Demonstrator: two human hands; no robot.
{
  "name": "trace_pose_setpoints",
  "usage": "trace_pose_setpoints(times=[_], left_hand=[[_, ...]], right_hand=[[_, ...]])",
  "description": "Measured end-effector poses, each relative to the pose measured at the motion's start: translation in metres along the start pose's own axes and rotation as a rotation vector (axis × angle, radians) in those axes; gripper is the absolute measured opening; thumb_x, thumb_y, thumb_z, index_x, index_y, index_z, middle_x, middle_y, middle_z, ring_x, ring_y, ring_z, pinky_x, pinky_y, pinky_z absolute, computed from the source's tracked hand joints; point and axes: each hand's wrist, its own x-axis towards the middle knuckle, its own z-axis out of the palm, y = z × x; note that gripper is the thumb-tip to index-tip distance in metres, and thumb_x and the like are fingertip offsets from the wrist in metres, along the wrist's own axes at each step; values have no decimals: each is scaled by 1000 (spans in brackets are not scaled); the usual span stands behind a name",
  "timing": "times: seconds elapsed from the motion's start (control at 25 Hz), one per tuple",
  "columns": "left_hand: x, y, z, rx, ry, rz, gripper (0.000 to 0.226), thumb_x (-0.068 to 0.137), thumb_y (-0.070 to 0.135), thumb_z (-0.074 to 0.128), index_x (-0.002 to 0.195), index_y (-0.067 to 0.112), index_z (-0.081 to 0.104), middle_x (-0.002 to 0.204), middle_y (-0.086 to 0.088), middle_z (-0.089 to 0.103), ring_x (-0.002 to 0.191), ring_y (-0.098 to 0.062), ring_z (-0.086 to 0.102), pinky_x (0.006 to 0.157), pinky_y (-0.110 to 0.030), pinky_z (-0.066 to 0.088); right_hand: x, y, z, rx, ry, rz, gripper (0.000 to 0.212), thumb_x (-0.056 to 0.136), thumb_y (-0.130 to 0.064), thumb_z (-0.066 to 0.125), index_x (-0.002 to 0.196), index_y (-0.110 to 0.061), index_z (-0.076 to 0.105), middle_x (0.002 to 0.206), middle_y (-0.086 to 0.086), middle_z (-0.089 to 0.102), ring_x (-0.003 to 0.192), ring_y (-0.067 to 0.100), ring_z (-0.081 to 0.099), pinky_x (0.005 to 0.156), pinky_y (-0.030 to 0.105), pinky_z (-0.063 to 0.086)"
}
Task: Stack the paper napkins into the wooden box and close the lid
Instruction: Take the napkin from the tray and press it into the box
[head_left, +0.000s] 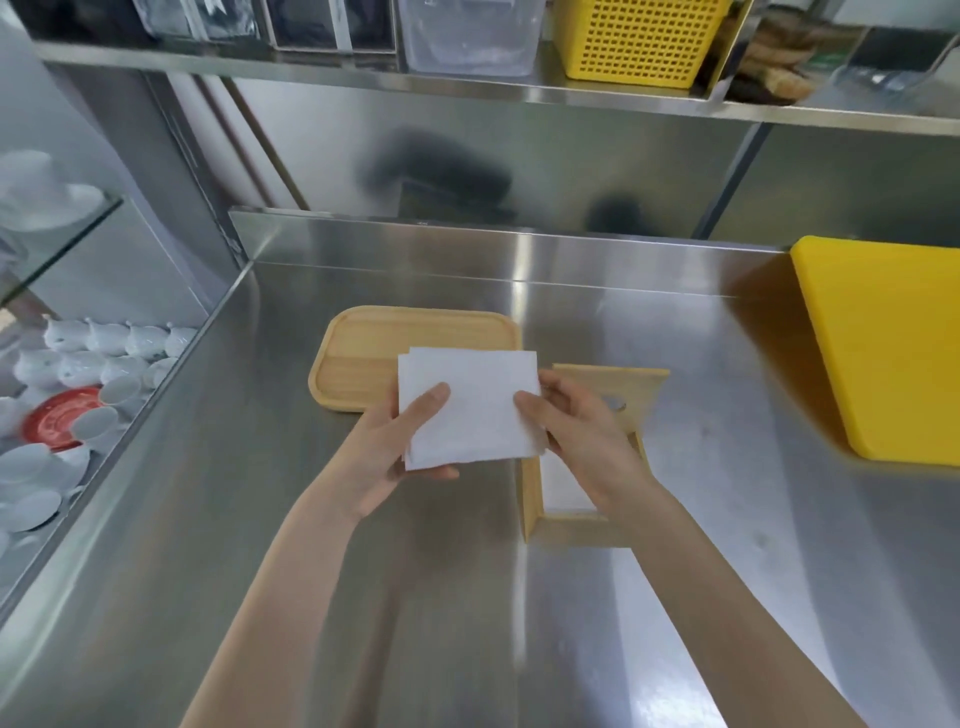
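A small stack of white paper napkins (470, 405) is held above the steel counter between both hands. My left hand (395, 447) grips its left edge, thumb on top. My right hand (582, 431) grips its right edge. Below and to the right stands the open wooden box (566, 527), with white napkins (563, 486) showing inside; my right hand and the held stack cover much of it. Its upright wooden lid (631, 382), with a round hole, rises behind my right hand. A shallow wooden tray (363, 343) lies behind the napkins.
A yellow plastic board or bin (893, 343) sits at the right of the steel counter (260, 493). White cups and a red dish (62, 421) fill a lower shelf on the left. Overhead, a shelf carries a yellow basket (639, 41) and clear containers.
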Motion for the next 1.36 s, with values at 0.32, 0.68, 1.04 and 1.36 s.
trace_pose_setpoints(times=[0.32, 0.68, 1.04, 1.36], left_hand=[[-15, -48, 46, 262, 0, -124, 29, 92, 32, 50, 120, 23, 51, 106, 8, 66, 92, -8, 64, 65, -18, 55], [10, -76, 73, 497, 136, -200, 11, 90, 18, 56, 79, 17, 59, 87, -2, 63, 83, -20, 58, 76, -33, 47], [31, -78, 98, 1167, 232, 36, 10, 89, 20, 50, 87, 10, 50, 88, -8, 59, 84, -30, 56, 64, -29, 36], [45, -90, 105, 1674, 118, 152, 22, 93, 16, 42, 113, 11, 51, 117, -3, 61, 106, -25, 58, 64, -29, 31]], right_hand=[[-50, 30, -54, -188, 106, 98, 26, 91, -15, 54, 117, -15, 57, 95, -4, 62, 89, 15, 59, 70, 16, 47], [-42, 44, -90, -559, 270, 60, 25, 88, -17, 58, 112, -12, 60, 90, -2, 59, 87, 16, 54, 66, 19, 42], [-17, 47, -88, -1095, 257, -39, 17, 89, -6, 45, 100, 2, 56, 101, 19, 61, 85, 34, 56, 70, 36, 44], [-2, 57, -85, -1503, 177, -141, 29, 87, -1, 45, 115, -7, 52, 118, 8, 60, 103, 30, 61, 84, 32, 41]])
